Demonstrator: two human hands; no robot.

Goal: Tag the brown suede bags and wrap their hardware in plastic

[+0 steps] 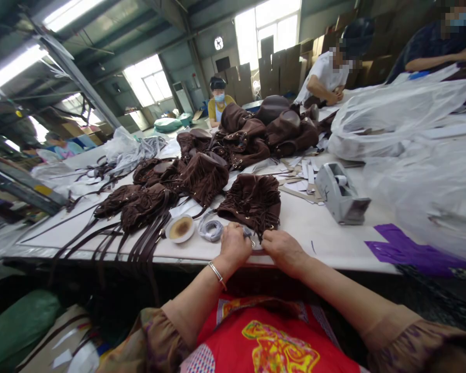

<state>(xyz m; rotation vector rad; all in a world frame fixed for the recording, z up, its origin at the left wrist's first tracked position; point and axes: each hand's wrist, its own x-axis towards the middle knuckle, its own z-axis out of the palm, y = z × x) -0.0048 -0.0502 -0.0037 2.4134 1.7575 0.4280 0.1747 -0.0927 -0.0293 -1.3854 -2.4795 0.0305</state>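
A red apron [225, 347] showed on the near side of the fringed bag [254, 199], which lay on the table [337, 248]. At its near edge, left hand [236, 244] and right hand [285, 251] had curled fingers, grip indiscernible.

Both hands [261, 247] close together, fingers [270, 239] curled, forearms angled inward.

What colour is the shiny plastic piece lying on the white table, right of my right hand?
Purple, best seen in the head view.
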